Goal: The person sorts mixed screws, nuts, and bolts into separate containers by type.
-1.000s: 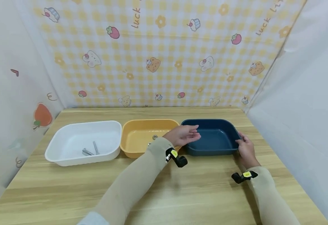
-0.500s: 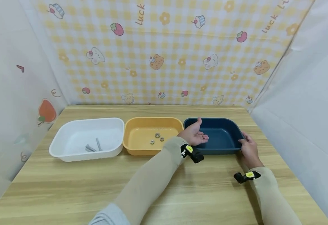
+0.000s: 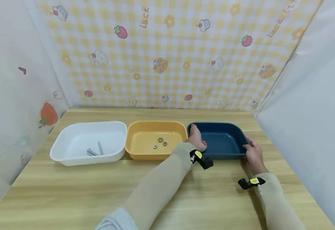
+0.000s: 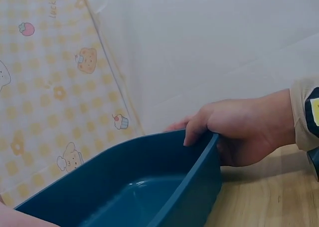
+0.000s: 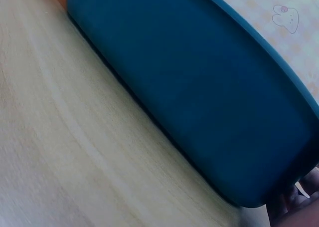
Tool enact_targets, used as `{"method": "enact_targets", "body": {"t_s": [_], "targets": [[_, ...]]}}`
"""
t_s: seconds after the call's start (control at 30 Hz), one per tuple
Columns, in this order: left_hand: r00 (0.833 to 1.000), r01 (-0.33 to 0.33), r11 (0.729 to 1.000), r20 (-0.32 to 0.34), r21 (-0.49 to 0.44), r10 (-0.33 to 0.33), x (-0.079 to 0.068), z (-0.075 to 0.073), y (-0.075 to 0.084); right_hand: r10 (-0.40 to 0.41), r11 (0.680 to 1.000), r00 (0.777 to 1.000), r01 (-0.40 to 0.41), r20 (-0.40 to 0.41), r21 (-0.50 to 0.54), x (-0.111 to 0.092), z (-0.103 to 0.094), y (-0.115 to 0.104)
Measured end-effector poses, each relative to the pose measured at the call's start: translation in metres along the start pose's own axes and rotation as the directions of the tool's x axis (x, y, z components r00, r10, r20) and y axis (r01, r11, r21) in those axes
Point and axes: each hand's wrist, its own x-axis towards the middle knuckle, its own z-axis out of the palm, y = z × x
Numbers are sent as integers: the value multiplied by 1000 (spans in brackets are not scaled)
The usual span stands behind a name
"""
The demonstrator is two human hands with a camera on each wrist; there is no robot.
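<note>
A dark blue tray point(image 3: 217, 156) stands at the right end of a row of three. My right hand point(image 3: 254, 156) grips its right end, thumb over the rim and fingers outside, as the left wrist view also shows. Over the tray's left end is my left hand point(image 3: 197, 140), thumb upright and fingers curled in; nothing shows in it, though its palm is hidden. In the left wrist view only a sliver of that hand appears at the lower left. The right wrist view shows the tray's outer wall point(image 5: 189, 77), with the right hand's fingers point(image 5: 294, 199) at its corner.
Beside it, a yellow tray point(image 3: 144, 157) holds three small metal nuts point(image 3: 160, 140). Farther left, a white tray point(image 3: 93, 160) contains metal bolts point(image 3: 92, 152). Wooden tabletop point(image 3: 144, 179) extends in front of the trays; a checked cloth point(image 3: 173, 44) hangs behind.
My left hand moved slightly right from over the yellow tray's edge, turned palm up, then curled its fingers. The right hand kept its grip on the blue tray. The head view shifted a little.
</note>
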Motion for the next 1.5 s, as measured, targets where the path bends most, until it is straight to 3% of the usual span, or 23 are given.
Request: {"method": "enact_targets", "body": {"t_s": [0.2, 0.53, 0.7, 0.87, 0.97, 1.13, 1.23, 1.33, 1.5], "targets": [[998, -55, 997, 38, 51, 53, -3, -6, 0, -1, 1000, 1000, 1, -6, 3, -2, 4, 0], [988, -1, 984, 154, 177, -27, -8, -2, 3, 16, 998, 1000, -15, -4, 55, -1, 3, -1], [961, -42, 941, 272, 335, -54, -20, -2, 8, 23, 997, 1000, -23, 2, 72, -2, 3, 0], [930, -101, 872, 356, 480, -88, -38, -7, 18, 23, 995, 999, -19, -44, 93, -3, 2, 1], [917, -153, 793, 385, 589, -109, -50, -12, 27, 10, 992, 997, -1, -73, 130, -3, 1, 2], [889, -278, 581, 434, 765, -147, -67, -27, 43, -8, 987, 997, 20, -78, 159, -2, 1, 3], [875, -344, 472, 459, 812, -153, -77, -40, 53, -9, 986, 997, 22, -77, 167, -2, 1, 3], [860, -401, 381, 486, 833, -157, -84, -55, 62, -11, 983, 997, 25, -75, 180, -2, 1, 2], [862, -468, 164, 490, 868, -133, -94, -80, 76, -17, 980, 997, 32, -74, 198, -4, 2, 1]]}}
